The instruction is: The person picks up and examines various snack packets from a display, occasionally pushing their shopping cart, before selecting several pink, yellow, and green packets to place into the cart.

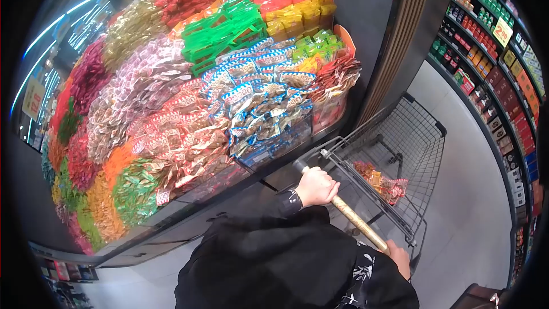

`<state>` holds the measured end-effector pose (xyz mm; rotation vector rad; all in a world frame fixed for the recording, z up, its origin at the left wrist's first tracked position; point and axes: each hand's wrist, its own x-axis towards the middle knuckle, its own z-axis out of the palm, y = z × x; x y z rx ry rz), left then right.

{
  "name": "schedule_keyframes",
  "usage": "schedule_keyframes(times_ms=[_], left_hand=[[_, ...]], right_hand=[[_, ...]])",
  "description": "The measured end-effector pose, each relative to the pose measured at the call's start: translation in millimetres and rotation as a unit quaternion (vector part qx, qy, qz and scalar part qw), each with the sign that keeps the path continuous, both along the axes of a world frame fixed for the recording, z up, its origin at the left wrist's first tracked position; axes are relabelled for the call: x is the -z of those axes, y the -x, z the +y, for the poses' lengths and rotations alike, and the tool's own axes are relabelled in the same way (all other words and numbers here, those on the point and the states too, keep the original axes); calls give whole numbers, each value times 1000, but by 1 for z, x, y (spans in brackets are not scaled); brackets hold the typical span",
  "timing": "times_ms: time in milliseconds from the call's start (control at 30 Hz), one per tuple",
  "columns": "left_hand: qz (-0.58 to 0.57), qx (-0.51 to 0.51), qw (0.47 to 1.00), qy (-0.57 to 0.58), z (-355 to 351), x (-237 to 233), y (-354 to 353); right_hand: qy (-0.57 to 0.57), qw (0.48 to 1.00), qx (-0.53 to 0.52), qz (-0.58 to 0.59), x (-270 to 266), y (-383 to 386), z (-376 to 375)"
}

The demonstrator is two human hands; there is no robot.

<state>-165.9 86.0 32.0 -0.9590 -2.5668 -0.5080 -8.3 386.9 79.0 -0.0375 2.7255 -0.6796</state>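
A wire shopping cart (420,163) stands in front of me, its handlebar (355,221) running diagonally across the lower middle. My left hand (318,187) is closed round the bar near its upper left end. Near the lower right end, my right hand (398,258) rests on the same bar, with its fingers partly hidden by the sleeve and the bar. Inside the cart lie several small packets (386,186) in red, yellow and clear wrapping.
Left of the cart rises a large display of bagged snacks (260,94), sorted by colour, behind a clear low front. Stocked shelves (486,63) with a price sign (502,31) curve along the right. Grey floor (457,206) stretches between them. A slatted pillar (394,40) stands behind the cart.
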Motion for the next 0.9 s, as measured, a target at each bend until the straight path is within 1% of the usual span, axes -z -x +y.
schedule_keyframes(times_ms=[67, 133, 167, 267, 400, 467, 500, 633, 733, 800, 867, 900], left_hand=[[6, -3, 1000, 5, 7, 2, 8], [27, 6, 1000, 3, 15, 2, 16], [36, 8, 999, 0, 19, 2, 21], [51, 18, 998, -18, 33, 2, 38], [37, 35, 998, -45, 51, 7, 69], [37, 38, 997, -50, 59, 8, 84], [35, 44, 997, -52, 61, 8, 92], [16, 57, 995, -76, 76, 15, 121], [17, 59, 995, -74, 86, 18, 146], [14, 55, 995, -81, 93, 17, 161], [19, 50, 995, -79, 98, 13, 173], [9, 51, 996, -74, 102, 12, 178]], right_hand=[[-11, 1000, 2, -14, -1, 9, -2], [37, 999, 13, 25, -1, 23, -11], [36, 999, 10, 26, -3, 35, -17], [47, 998, -10, 39, -9, 74, -32], [55, 997, -46, 12, -7, 127, -40], [139, 990, -17, 5, 0, 150, -46], [144, 989, -21, 11, 6, 162, -50], [107, 993, -42, -9, 19, 209, -55], [140, 989, -26, -28, 20, 234, -49], [145, 989, -17, -21, 22, 246, -46], [115, 993, 1, 12, 24, 256, -43], [118, 993, 2, 21, 26, 261, -40]])
